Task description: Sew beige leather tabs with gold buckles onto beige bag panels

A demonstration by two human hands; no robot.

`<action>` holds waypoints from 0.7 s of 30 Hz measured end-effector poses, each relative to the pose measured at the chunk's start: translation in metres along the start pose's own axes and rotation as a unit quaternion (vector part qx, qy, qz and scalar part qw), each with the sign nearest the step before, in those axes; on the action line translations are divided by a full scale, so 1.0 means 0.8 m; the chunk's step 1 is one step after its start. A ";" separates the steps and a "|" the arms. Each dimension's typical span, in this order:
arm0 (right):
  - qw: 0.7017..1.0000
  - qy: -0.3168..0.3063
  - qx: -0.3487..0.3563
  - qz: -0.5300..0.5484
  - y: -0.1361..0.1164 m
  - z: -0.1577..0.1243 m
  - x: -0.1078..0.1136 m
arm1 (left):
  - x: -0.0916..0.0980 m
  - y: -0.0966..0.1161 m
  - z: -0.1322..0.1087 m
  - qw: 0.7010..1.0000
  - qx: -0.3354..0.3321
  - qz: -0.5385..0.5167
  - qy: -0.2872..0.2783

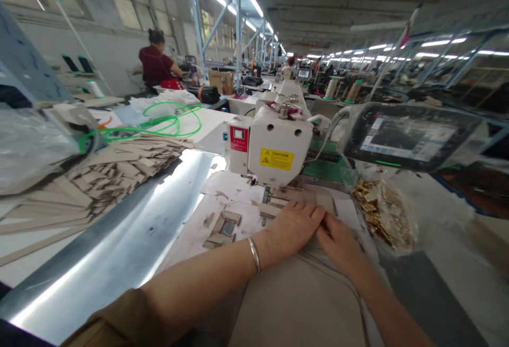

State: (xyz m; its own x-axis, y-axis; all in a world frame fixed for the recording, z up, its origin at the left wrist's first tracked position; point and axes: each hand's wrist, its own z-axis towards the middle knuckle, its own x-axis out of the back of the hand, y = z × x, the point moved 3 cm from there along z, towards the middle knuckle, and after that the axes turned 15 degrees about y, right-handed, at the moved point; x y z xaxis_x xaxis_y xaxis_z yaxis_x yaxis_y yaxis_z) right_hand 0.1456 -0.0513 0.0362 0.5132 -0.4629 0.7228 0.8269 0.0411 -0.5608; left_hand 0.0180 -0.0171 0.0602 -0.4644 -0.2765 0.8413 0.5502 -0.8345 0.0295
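My left hand [296,225], below a silver bracelet, lies palm down with its fingers stretched across a beige panel [302,304] just in front of the sewing machine head [274,143]. Against its fingertips, my right hand [338,241] is closed at the panel's upper part, its thumb showing and its other fingers partly hidden. The panel reaches toward me from under both hands. Just beyond the left hand, a beige strip [270,210] lies by the metal clamp frame [265,197]. A cut-out template with a small square window [228,227] sits left of the hands.
Beige strips [119,167] are piled on the left, beside a shiny metal plate [159,225]. Green tubing [175,119] loops behind them. To the right are a control screen [405,138] and a bag of gold-coloured metal parts [384,214]. A person [157,66] sits in the background.
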 end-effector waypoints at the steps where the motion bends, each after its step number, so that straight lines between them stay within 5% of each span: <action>1: 1.000 -0.008 -0.011 0.021 0.007 0.005 0.000 | -0.002 -0.002 -0.004 1.000 -0.023 0.006 0.019; 9: 0.988 -0.083 -0.119 0.042 0.057 0.046 -0.002 | -0.025 -0.032 -0.044 1.000 0.009 -0.025 -0.003; 21: 0.983 -0.103 -0.151 -0.002 0.055 0.076 -0.015 | -0.030 -0.052 -0.035 0.998 0.024 -0.031 -0.043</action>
State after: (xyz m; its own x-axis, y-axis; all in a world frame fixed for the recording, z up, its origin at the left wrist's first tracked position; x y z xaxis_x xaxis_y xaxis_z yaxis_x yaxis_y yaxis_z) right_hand 0.1902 0.0100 0.0278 0.5714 -0.2725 0.7741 0.7390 -0.2393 -0.6297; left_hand -0.0130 0.0111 0.0240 -0.4389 -0.1814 0.8800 0.5560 -0.8242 0.1074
